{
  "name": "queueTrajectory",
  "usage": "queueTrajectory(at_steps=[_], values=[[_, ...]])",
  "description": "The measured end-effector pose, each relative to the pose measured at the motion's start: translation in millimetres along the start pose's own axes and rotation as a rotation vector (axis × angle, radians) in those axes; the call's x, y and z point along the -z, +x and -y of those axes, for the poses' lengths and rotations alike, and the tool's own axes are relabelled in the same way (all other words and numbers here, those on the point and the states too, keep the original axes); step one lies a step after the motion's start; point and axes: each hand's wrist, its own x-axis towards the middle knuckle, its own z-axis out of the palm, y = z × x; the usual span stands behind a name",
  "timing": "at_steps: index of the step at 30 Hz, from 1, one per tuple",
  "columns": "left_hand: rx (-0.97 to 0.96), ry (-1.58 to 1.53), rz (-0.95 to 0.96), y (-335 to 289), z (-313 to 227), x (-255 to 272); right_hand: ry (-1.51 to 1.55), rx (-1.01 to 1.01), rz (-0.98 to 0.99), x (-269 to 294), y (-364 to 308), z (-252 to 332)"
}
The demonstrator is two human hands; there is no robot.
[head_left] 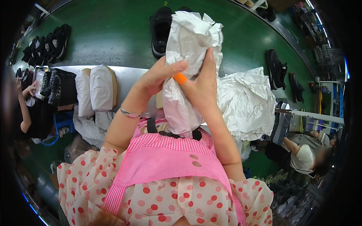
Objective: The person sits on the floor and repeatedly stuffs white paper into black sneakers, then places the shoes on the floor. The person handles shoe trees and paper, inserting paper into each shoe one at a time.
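Note:
A long piece of crumpled white paper (190, 35) stands in front of me, held between both hands; whether something is inside it cannot be seen. My left hand (160, 75) is closed on its left side, the thumb lying across the front. My right hand (203, 84) closes on the right side, with an orange band round its thumb. Right of it lies a stack of wrinkled white paper sheets (247, 103). Behind the held paper a black shoe (161, 32) is partly hidden. To the left, tan pieces covered with white paper (101, 88) sit side by side.
Several black shoes (49, 44) line the far left of the green work surface (113, 34). More black shoes (274, 67) stand at the right. Dark patterned boots or shoes (62, 84) lie left of the tan pieces. Other people work at the left and right edges.

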Motion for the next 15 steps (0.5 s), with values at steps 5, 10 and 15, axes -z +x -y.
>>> queueTrajectory(at_steps=[5, 10, 15], values=[[0.032, -0.172, -0.008, 1, 9, 15, -0.152, 0.013, -0.016, 3, 1, 13], [-0.005, -0.174, 0.000, -2, 11, 20, 0.126, 0.032, 0.132, 14, 6, 9], [-0.003, -0.602, 0.086, 0, 17, 15, -0.048, 0.009, 0.015, 3, 1, 9]])
